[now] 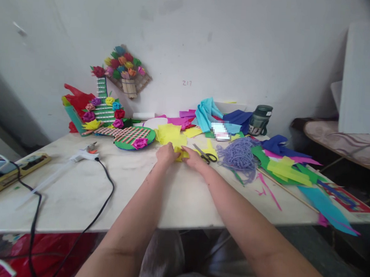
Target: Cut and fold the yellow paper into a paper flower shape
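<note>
Between my two hands is a small piece of yellow crepe paper [181,155], just above or on the white table. My left hand [166,155] has its fingers closed on the paper's left side. From the right, my right hand [194,159] pinches the same piece. Behind them lies a larger yellow crepe sheet [168,133]. Black-handled scissors [209,157] rest right beside my right hand. To the left is a green guitar-shaped craft [132,136] with a lattice of sticks and a pink paper flower. Fingertips are partly hidden by the paper.
A glue gun [86,155] with a black cord lies left, near a yellow power strip [18,175]. At right are a purple yarn heap [240,156], a wooden stick [287,190] and crepe scraps. A dark bottle [260,121] and a pixelated phone-like object [221,132] stand behind.
</note>
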